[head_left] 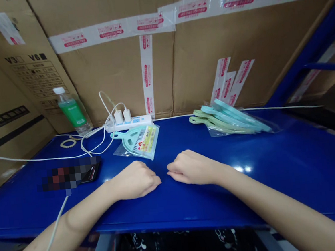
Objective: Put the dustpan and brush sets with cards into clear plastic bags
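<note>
My left hand (138,180) rests as a fist on the blue table (177,209), just in front of a light-blue mini dustpan (129,140) in a clear plastic bag with a yellow label. Facing it across a small gap, my right hand (192,167) is likewise closed on the tabletop. Nothing shows in either fist, and the two do not touch. Beyond my right hand lies a pile of bagged dustpans (230,120), pale green and light blue, with their handles to the left.
A white power strip (138,122) with two chargers stands against the cardboard wall (113,71). To its left are a green-labelled bottle (73,112), a beaded bracelet (67,143) and a partly blurred dark phone (91,171). White cables cross the left side, one passing over my left forearm.
</note>
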The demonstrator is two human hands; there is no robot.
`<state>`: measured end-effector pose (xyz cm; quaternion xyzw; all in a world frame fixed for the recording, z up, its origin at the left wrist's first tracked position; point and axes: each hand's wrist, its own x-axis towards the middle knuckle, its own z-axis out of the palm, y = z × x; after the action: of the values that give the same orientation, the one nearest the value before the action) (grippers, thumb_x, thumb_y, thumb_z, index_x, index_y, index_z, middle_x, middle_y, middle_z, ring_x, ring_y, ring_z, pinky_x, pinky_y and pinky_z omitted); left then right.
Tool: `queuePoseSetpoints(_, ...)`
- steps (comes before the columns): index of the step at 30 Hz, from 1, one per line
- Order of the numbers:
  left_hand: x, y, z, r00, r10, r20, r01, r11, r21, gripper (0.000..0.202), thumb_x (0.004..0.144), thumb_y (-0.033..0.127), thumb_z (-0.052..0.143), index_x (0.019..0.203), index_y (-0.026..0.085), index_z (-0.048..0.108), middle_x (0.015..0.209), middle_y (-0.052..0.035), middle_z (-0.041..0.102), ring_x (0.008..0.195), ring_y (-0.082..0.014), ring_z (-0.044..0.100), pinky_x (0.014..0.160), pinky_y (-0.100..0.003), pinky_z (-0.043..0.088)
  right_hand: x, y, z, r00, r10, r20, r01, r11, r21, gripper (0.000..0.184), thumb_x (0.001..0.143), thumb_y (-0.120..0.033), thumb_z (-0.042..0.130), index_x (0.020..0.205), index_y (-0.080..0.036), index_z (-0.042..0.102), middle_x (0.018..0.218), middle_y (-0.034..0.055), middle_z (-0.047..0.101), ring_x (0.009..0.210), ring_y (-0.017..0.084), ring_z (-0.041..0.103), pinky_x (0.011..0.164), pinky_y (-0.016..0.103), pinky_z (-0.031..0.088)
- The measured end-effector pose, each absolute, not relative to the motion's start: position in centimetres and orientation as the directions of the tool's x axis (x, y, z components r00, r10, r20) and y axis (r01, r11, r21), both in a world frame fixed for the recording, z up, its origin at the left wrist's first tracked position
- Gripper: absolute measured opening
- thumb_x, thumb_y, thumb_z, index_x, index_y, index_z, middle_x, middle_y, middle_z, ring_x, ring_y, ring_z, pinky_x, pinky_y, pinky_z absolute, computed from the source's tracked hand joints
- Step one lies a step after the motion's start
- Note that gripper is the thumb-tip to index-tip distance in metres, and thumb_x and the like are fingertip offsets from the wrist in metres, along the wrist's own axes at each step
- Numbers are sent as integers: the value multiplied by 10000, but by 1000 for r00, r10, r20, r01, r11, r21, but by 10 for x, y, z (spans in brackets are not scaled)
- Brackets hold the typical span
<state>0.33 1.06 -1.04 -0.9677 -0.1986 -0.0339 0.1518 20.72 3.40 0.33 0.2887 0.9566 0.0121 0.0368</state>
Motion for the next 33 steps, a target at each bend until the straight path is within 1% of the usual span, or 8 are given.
queuePoseSetpoints(4,3,12,-10,922,363,134,387,-865,-320,255,871,108,418,638,183,490,546,24,573,465,-126,502,480,-288,310,208,33,4,-833,551,-52,549,834,57,191,841,-134,484,720,-170,627,634,18,621,564,128,509,511,285,166)
queuePoseSetpoints(8,4,11,-9,894,426,141,447,-829,-337,247,900,118,364,694,181,486,522,23,563,434,-138,483,458,-290,296,209,34,2,-842,538,-39,534,842,69,205,844,-82,455,773,-168,626,661,20,628,572,130,506,514,287,166)
queuePoseSetpoints(12,4,10,-10,871,458,179,492,-805,-332,306,959,232,320,703,181,479,487,19,545,430,-146,504,451,-286,280,210,36,3,-843,538,-19,537,842,58,212,895,-156,446,789,-167,629,668,26,641,581,137,528,524,286,178)
queuePoseSetpoints(15,3,10,-10,867,461,190,499,-803,-326,370,976,329,294,682,187,468,481,15,543,431,-147,515,459,-283,275,209,36,4,-839,544,-31,542,839,43,316,947,-268,407,748,-169,631,658,33,650,595,146,557,533,285,191)
queuePoseSetpoints(23,5,8,-6,824,532,194,566,-763,-313,341,979,252,238,745,180,475,524,8,572,433,-155,515,457,-296,264,206,37,3,-795,606,-10,604,793,75,312,975,-281,368,826,-156,612,738,63,689,670,179,623,530,288,197)
queuePoseSetpoints(26,6,7,-4,818,554,156,573,-761,-304,303,966,239,262,757,182,474,529,11,574,434,-159,510,457,-300,271,206,37,4,-782,622,-23,621,782,54,239,964,-223,388,868,-146,593,785,78,696,712,190,635,533,286,221)
queuePoseSetpoints(29,6,7,-4,819,555,147,572,-766,-295,297,960,227,272,753,181,480,528,12,570,424,-157,498,455,-301,276,206,35,8,-772,633,-60,634,774,2,168,907,-81,415,909,-143,571,850,71,696,752,186,634,555,275,268)
queuePoseSetpoints(33,5,8,-5,832,533,153,554,-785,-276,330,966,249,301,704,183,491,535,11,572,441,-147,513,461,-291,283,209,36,8,-785,617,-51,619,785,-27,275,810,21,428,988,-154,544,922,53,673,770,178,620,599,274,322)
